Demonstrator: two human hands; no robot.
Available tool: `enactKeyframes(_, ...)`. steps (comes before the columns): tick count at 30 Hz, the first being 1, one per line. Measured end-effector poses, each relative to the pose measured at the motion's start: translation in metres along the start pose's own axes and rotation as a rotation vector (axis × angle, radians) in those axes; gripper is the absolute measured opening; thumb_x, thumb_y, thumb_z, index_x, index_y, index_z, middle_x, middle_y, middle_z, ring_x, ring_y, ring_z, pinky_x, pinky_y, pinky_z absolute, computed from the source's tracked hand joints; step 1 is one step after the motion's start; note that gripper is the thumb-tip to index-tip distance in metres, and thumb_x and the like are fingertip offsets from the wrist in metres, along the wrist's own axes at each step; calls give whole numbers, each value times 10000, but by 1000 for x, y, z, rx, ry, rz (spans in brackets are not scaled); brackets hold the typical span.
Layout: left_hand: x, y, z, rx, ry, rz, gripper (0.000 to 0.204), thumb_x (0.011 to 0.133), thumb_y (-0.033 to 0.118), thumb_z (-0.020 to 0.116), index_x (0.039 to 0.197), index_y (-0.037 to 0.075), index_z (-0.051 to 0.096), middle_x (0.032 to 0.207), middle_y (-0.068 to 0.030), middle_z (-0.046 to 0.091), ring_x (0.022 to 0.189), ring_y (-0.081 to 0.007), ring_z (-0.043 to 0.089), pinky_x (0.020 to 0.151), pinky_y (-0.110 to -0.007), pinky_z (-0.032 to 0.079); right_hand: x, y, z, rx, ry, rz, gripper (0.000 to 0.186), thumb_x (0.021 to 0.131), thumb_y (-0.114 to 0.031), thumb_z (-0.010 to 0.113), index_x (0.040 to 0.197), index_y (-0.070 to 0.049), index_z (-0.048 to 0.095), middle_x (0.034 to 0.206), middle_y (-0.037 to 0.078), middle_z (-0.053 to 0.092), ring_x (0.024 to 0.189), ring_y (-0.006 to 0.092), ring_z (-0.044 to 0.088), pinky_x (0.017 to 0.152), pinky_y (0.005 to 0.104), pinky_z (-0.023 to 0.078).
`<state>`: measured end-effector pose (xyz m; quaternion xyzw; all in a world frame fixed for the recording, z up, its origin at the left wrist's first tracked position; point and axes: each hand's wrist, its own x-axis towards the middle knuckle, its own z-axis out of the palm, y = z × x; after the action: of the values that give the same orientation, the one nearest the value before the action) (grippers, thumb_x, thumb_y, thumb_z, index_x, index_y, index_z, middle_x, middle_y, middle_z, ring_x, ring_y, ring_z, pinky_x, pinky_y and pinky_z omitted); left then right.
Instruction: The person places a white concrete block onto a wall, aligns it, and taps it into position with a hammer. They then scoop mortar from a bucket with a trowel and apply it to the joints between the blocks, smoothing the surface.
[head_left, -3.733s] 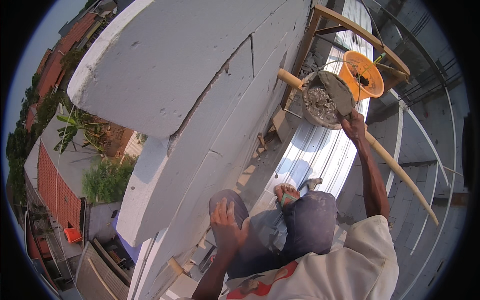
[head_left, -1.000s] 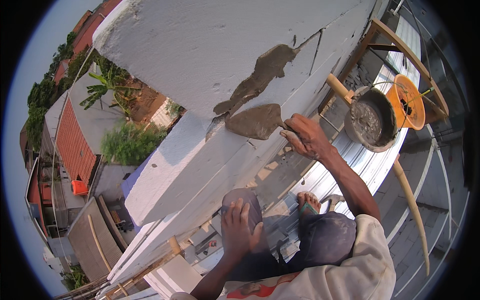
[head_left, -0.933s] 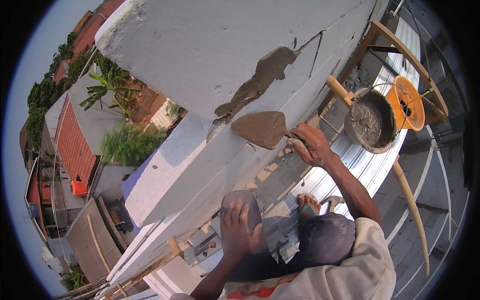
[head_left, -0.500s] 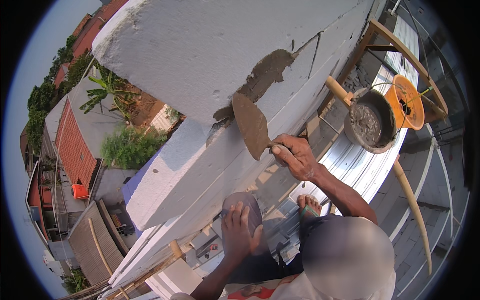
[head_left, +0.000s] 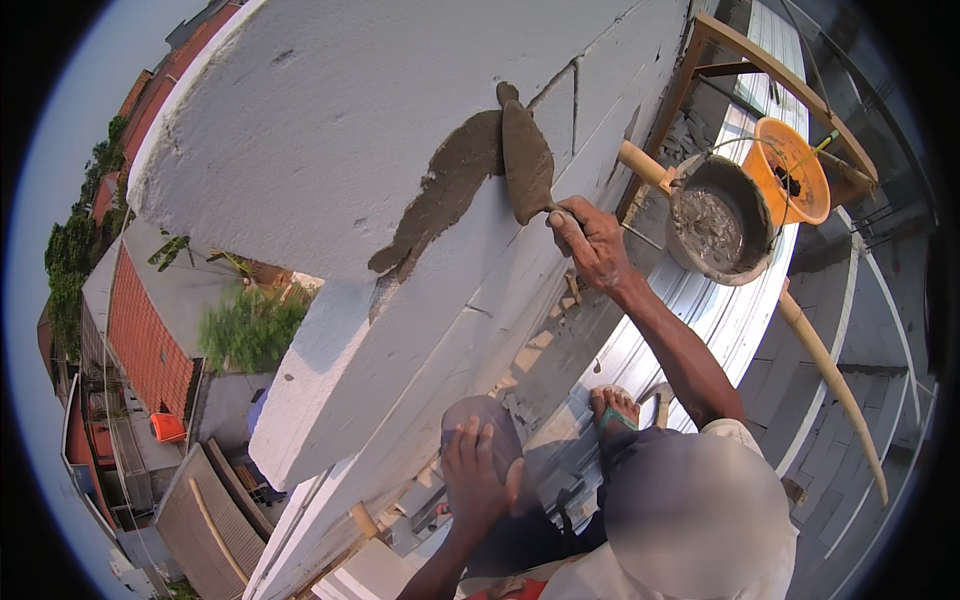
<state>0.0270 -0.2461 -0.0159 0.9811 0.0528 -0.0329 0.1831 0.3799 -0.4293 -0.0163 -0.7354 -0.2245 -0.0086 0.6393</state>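
Observation:
My right hand (head_left: 590,245) grips the handle of a pointed trowel (head_left: 527,160), whose blade lies against the white block wall (head_left: 330,130), over a crack at the upper end of a smear of dark grey mortar (head_left: 445,190). To the right of that hand sits a round grey bucket (head_left: 722,226) with wet mortar inside. My left hand (head_left: 480,470) rests open on my knee, its fingers lying loosely apart.
An orange bucket (head_left: 800,175) stands beside the grey one, by a wooden frame (head_left: 745,55). A metal walkway (head_left: 685,330) runs along the wall, near my foot, a hammer and bamboo poles (head_left: 835,380). Beyond the wall's left edge is a drop to roofs (head_left: 150,330).
The trowel blade has moved up along the crack, and my right hand with it. The mortar smear reaches farther up. Earlier, my right hand was at the grey bucket. My view has shifted slightly.

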Motion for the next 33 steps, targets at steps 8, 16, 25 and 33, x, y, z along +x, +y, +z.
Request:
enactKeyframes(8,0,-1,-1,-7,-15,-3,801,818,285,826,1475,-17,483,1602,-248,386,1474,-487,335,1176,-643,265,-120,5,-56,232,19,468,326,1083,-322,632,1045,2,620,774,40,577,672,108,559,617,311,477)
enactKeyframes(16,2,-2,10,-21,-20,16,798,835,275,805,1491,-20,460,1602,-252,392,1480,-506,326,1178,-649,261,-129,-35,-241,-1268,124,500,296,1007,-274,681,1067,-8,565,787,230,688,688,395,686,650,499,561)
enactKeyframes(25,2,-10,15,20,-2,41,791,835,314,798,1484,19,453,1583,-248,415,1461,-500,371,1159,-664,303,-84,52,-288,-1745,-162,619,111,831,-108,754,929,-58,744,884,132,783,859,296,791,723,426,627)
enactKeyframes(33,1,-7,10,28,0,38,813,827,321,812,1493,36,442,1594,-246,404,1467,-508,364,1152,-669,316,-57,77,-267,-1780,-451,432,81,831,-120,728,817,-115,808,854,98,792,849,286,790,725,415,616)
